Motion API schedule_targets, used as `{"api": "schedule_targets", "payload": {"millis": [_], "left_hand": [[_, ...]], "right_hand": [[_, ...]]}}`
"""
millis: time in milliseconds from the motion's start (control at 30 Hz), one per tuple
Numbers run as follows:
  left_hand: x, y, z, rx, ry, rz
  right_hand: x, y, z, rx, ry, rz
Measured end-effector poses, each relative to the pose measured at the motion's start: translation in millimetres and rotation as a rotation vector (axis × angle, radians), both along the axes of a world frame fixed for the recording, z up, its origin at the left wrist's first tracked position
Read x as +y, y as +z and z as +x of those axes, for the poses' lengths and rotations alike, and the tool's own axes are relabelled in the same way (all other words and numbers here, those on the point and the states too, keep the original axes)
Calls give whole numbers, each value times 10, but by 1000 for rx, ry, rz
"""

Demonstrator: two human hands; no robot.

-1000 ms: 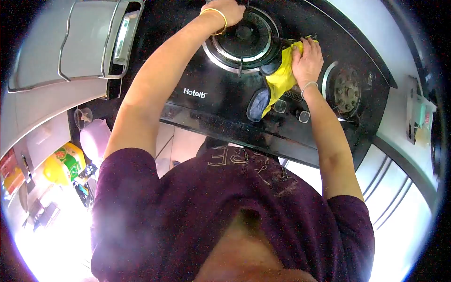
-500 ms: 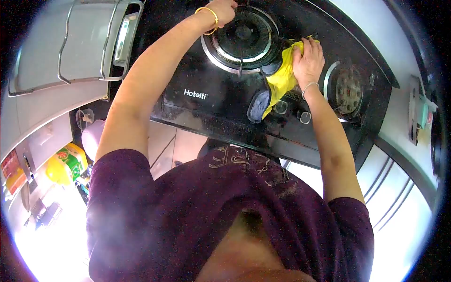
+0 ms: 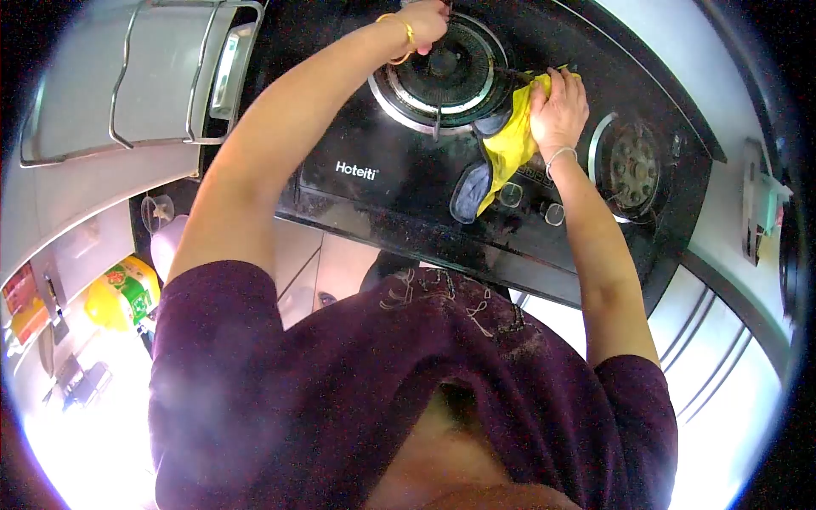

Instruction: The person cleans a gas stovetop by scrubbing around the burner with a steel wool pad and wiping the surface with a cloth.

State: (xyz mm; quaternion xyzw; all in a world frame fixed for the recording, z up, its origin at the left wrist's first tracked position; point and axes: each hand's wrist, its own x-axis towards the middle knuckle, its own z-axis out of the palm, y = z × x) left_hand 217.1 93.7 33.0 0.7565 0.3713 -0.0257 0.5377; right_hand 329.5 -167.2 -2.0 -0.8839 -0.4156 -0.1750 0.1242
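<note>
My left hand (image 3: 422, 25), a gold bangle at its wrist, reaches over the left burner (image 3: 442, 61). Its fingers are closed at the far prong of the black pot stand (image 3: 437, 121), partly cut off by the top edge of the view. My right hand (image 3: 559, 109) rests on a yellow cloth (image 3: 512, 140) with dark grey edges, its fingers curled over the far end. The cloth lies bunched on the black gas stove (image 3: 348, 208), between the left burner and the knobs. A dark grey end of it hangs toward the stove's front.
The right burner (image 3: 631, 166) lies beyond my right wrist. Two knobs (image 3: 511, 195) sit near the front, by the cloth. On the left are a metal rack (image 3: 114, 85) and a yellow bottle with a green label (image 3: 127, 293). A bright window or floor area glows at lower left.
My left hand has moved right, over the burner, and its fingers have reached the pot stand's far prong. My right hand and the cloth stay nearly where they were.
</note>
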Motion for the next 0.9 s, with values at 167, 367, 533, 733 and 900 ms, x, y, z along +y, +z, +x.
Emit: {"api": "schedule_targets", "payload": {"millis": [167, 367, 533, 733, 900], "left_hand": [[270, -402, 141, 157, -442, 497], [207, -282, 135, 116, -274, 354], [-16, 180, 67, 226, -175, 159], [-205, 549, -94, 264, -394, 611], [-61, 265, -262, 319, -455, 826]], "right_hand": [[-12, 8, 30, -3, 39, 30], [1, -15, 22, -14, 26, 33], [-13, -11, 21, -13, 20, 16], [-33, -47, 68, 9, 35, 13], [-29, -24, 31, 29, 7, 1]]}}
